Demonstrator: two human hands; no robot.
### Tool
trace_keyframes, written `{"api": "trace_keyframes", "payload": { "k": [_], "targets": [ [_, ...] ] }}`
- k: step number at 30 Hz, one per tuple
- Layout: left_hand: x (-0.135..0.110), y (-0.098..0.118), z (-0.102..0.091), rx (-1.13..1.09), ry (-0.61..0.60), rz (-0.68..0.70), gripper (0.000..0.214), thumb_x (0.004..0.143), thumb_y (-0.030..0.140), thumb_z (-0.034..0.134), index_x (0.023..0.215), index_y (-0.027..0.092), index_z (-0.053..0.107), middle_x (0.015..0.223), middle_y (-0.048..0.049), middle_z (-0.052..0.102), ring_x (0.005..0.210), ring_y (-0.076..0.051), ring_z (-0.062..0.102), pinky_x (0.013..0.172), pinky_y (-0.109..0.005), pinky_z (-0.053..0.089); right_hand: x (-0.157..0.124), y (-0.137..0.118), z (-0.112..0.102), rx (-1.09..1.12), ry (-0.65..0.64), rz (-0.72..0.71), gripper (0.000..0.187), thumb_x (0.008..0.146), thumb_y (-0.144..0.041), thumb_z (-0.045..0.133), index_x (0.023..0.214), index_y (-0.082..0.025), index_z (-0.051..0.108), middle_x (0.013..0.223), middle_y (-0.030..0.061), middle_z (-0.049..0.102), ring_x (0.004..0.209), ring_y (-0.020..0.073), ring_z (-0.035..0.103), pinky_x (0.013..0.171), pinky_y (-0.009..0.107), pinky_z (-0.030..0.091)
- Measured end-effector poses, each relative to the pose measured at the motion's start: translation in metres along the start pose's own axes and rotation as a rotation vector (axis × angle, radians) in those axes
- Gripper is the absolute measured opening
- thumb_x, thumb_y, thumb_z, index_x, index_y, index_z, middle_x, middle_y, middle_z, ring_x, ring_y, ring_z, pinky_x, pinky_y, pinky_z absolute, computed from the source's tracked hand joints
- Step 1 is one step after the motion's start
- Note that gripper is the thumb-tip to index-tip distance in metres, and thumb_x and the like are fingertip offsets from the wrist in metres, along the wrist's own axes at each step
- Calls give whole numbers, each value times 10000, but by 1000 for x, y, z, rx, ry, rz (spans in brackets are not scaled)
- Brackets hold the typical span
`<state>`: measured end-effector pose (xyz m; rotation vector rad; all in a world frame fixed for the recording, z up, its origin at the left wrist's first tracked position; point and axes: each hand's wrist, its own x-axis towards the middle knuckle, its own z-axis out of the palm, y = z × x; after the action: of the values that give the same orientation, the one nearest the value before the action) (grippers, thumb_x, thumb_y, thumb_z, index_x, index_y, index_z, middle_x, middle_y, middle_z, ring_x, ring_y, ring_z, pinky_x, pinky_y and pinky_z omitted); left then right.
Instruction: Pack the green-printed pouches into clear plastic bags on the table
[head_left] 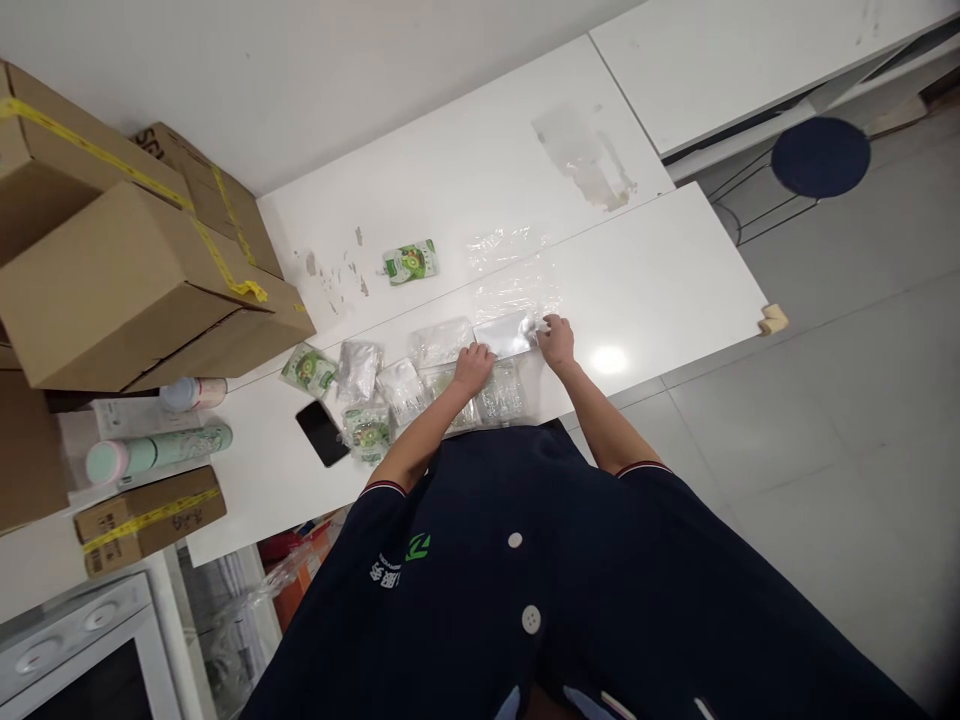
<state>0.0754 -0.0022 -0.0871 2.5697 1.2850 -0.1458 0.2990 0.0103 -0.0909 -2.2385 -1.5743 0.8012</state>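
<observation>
Two hands on a clear bag (504, 334): left hand (474, 366) fingers spread flat, right hand (557, 341) fingers pinching its edge.

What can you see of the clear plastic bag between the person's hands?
The clear plastic bag is a thin, glossy, see-through film pouch, roughly rectangular and seemingly empty. It lies flat on the white table. The left hand rests on its left end; the right hand pinches its crinkled right end. Filled packets lie just nearer the person.
</observation>
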Motion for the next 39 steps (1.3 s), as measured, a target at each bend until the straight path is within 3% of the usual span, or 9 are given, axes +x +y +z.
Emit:
{"api": "trace_keyframes", "payload": {
  "k": [4,7,11,16,21,25,31,36,39],
  "targets": [
    [9,-1,9,-37,69,15,292,893,75,436,1068,158,655,1163,-160,606,1189,-283,488,971,-436,374,-13,-2,-2,-383,-193,-478,610,803,-111,462,1408,-185,453,1555,124,316,1410,315,307,1099,518,321],
    [14,-2,10,-40,71,32,298,902,79,422,1085,160,642,1165,-146,610,1207,-264,497,1022,-427,355,-23,0,8,-577,-306,-627,772,770,-92,488,1513,-176,295,1623,94,161,1480,324,129,1144,578,206],
    [15,-1,2,-109,45,36,267,919,233,506,1160,154,589,1249,-165,557,1198,-265,513,1034,-427,364,-24,1,16,-590,-261,-668,622,884,-128,386,1503,-131,318,1598,109,239,1464,305,199,1156,541,196],
    [15,2,-12,-204,67,-34,622,808,386,690,1337,140,475,1389,-219,453,1304,-332,423,1076,-462,334,-21,-19,-2,-530,-263,-613,511,923,-116,326,1416,-131,459,1511,130,412,1369,309,374,1119,534,237],
    [27,-7,-24,-374,23,-78,313,937,218,470,1219,198,604,1307,-119,598,1238,-217,517,1075,-373,363,-16,-40,-33,-521,-402,-533,450,904,-84,328,1264,-154,588,1303,171,605,1134,316,580,925,477,407],
    [43,-20,-32,-586,44,-190,269,939,283,467,1089,207,677,1104,-47,703,1033,-184,617,939,-289,446,8,-50,-54,-550,-491,-413,347,927,-157,365,1153,-172,628,1013,168,697,906,294,653,778,404,447],
    [84,-32,-36,-700,35,-471,277,921,359,478,799,169,638,720,9,619,725,-137,559,661,-229,428,60,-65,-59,-460,-443,-292,373,985,-321,320,1101,-174,643,1017,174,692,951,302,633,801,415,456],
    [128,-42,-35,-634,-143,-596,261,896,334,516,707,168,585,664,-8,585,687,-149,572,614,-239,407,56,-59,-35,-523,-104,-459,482,906,-243,486,1378,-146,482,1465,196,446,1380,359,333,1096,573,227],
    [148,-48,-32,-629,-202,-608,163,844,290,585,754,155,605,682,-39,621,739,-185,622,633,-247,427,39,-40,-14,-559,-253,-503,721,809,-210,593,1485,-165,347,1595,153,229,1454,373,181,1129,568,182]
  ]
}}
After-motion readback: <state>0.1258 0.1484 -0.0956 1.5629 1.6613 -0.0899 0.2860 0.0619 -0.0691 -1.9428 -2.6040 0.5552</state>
